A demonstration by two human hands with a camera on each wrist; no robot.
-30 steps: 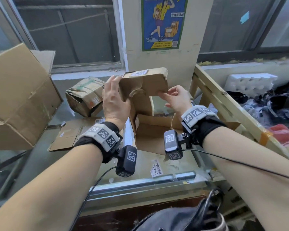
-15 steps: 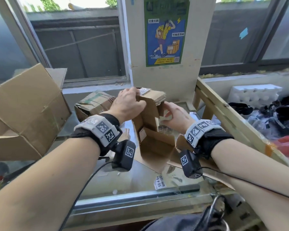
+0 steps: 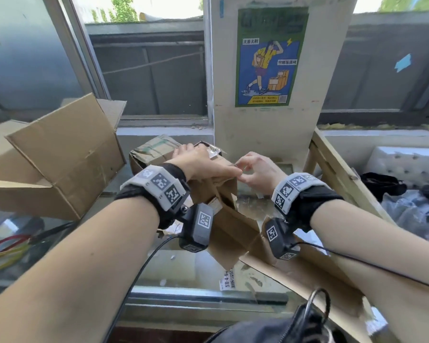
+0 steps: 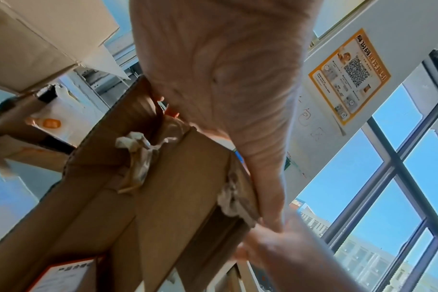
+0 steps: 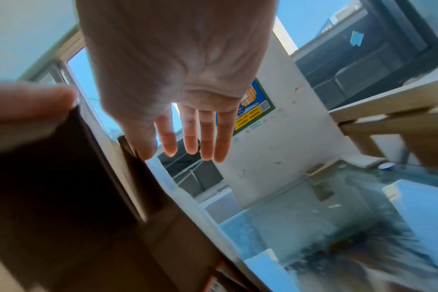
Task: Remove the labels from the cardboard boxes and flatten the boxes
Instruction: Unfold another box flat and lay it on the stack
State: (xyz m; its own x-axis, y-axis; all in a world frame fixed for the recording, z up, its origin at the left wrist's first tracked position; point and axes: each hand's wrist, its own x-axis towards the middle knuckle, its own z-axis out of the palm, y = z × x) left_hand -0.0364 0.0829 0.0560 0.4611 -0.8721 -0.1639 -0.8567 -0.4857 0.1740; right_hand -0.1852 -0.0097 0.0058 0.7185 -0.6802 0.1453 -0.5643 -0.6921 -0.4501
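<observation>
A small brown cardboard box [image 3: 230, 229] stands on the glass table with its flaps splayed toward me. A shiny torn label [image 3: 213, 152] sits on its top. My left hand [image 3: 203, 162] lies over the top, fingers curled over the far edge and thumb along the near side, gripping it. The left wrist view shows the palm [image 4: 225, 79] on the box [image 4: 163, 197], with torn paper scraps on the cardboard. My right hand [image 3: 258, 169] is at the box's right edge. In the right wrist view its fingers [image 5: 206, 138] are straight, and only the thumb touches the box's edge [image 5: 128, 146].
A large open box [image 3: 60, 157] stands at the left and a crushed box [image 3: 154, 152] behind. Flattened cardboard [image 3: 295, 273] lies front right beside a wooden frame [image 3: 332, 164]. A loose label [image 3: 229, 278] lies on the glass table [image 3: 196, 268]. A black bag [image 3: 282, 328] sits below.
The box came down from in front of me onto the table. My left hand slid from its back onto its top. My right hand moved from the front to the right edge.
</observation>
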